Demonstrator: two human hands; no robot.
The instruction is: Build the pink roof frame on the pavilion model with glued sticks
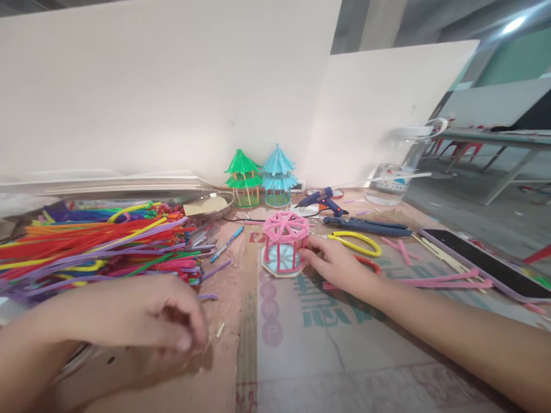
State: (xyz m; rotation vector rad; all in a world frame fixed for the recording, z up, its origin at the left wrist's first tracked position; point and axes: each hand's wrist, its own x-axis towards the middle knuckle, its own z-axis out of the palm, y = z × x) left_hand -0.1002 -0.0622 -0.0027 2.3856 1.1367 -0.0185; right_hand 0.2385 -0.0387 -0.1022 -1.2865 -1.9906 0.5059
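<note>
We have a pink frame (pixel 286 225) standing upright on the printed sheet (pixel 301 361) that covers part of the surface (pixel 226 321). Our right hand (pixel 333 261) pinches it at its right side; our left hand (pixel 146 315) hangs blurred with curled fingers, and we cannot tell whether their tips meet. We judge the build partway along: base (pixel 286 263), posts and spoked top are in place. Beside the green model (pixel 242 165) and blue model (pixel 278 162), both wearing two fringed tiers, ours looks bare, so the roofing seems left. Loose pink strips (pixel 430 282) lie to the right.
</note>
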